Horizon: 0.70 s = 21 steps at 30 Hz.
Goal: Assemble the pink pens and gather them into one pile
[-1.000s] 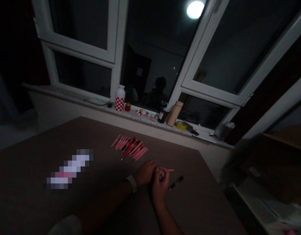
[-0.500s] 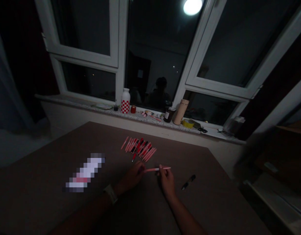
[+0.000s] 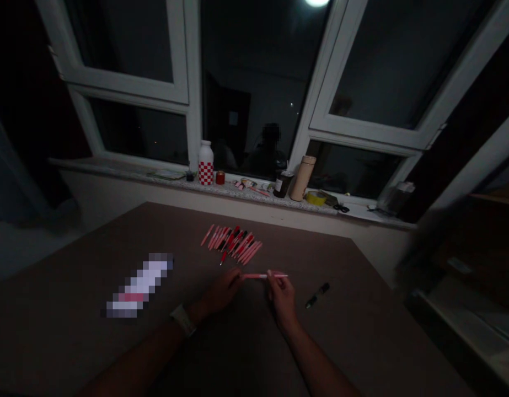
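Note:
A slim pink pen (image 3: 256,275) lies level between my two hands, just above the brown table. My left hand (image 3: 226,288) is closed on its left end. Near the other end, my right hand (image 3: 282,291) pinches it, with the thin tip sticking out to the right. Beyond my hands is a row of pink, red and black pens (image 3: 233,242) laid side by side. One red pen (image 3: 223,257) juts out of the row towards me. To the right of my right hand lies a black pen (image 3: 317,296), by itself.
A blurred-out pale object (image 3: 140,286) lies on the table (image 3: 341,342) at left. Along the windowsill stand a red-and-white checked bottle (image 3: 205,163), a small red jar (image 3: 220,177), a dark jar (image 3: 282,184), a beige flask (image 3: 303,177) and yellow tape (image 3: 316,198).
The view has shifted slightly, so the scene sits a little higher and further left. Both hands still hold the pink pen, which now looks more level.

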{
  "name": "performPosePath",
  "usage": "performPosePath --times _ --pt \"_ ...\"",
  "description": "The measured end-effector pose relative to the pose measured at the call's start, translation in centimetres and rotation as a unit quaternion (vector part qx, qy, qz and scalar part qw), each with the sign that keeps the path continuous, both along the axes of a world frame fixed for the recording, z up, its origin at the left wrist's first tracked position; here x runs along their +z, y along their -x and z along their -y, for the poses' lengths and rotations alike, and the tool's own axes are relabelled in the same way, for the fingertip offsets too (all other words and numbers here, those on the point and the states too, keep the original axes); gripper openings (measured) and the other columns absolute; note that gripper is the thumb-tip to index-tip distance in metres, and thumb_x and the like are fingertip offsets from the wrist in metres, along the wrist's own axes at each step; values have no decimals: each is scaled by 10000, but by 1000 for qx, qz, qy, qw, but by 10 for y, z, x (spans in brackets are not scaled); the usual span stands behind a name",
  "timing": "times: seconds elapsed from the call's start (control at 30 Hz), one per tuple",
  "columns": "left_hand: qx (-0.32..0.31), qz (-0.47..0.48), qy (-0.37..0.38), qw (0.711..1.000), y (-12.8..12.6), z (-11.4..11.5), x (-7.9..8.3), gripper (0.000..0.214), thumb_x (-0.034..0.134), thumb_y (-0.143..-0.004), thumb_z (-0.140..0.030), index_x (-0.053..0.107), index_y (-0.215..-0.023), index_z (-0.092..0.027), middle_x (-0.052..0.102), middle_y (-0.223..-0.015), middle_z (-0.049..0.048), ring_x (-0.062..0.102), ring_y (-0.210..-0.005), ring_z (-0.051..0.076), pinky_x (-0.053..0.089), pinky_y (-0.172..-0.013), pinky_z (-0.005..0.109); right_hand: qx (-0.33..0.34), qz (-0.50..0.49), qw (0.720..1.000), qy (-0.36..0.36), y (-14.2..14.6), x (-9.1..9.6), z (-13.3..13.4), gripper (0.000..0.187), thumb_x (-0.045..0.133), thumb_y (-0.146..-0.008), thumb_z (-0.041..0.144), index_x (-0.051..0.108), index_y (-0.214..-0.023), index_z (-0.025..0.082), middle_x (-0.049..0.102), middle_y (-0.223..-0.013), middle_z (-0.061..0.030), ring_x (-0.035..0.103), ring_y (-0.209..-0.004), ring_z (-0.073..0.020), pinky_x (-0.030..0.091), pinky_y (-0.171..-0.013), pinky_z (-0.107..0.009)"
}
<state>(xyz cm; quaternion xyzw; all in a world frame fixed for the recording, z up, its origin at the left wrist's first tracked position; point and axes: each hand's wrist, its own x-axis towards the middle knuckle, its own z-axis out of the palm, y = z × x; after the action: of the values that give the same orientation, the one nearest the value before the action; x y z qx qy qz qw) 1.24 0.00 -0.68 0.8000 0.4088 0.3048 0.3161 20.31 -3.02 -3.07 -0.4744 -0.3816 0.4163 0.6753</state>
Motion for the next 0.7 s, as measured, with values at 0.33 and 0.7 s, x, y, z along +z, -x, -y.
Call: performPosePath --times 0.33,0.7 --pt "5 21 26 999 7 2 2 360 363 -938 -498 538 -844 -198 547 -793 -11 508 -784 167 420 -722 260 58 3 998 -13 3 -1 7 405 777 -637 518 649 -743 149 698 -881 -52 460 -384 -50 326 -358 -206" --pt "31 20 -1 999 0 -6 -7 450 315 -925 -517 482 -672 -184 486 -640 -19 463 -640 149 362 -628 259 95 39 994 -25 -3 9 19 346 773 -673 418 726 -882 146 590 -565 27 428 -458 -83 288 -449 -212"
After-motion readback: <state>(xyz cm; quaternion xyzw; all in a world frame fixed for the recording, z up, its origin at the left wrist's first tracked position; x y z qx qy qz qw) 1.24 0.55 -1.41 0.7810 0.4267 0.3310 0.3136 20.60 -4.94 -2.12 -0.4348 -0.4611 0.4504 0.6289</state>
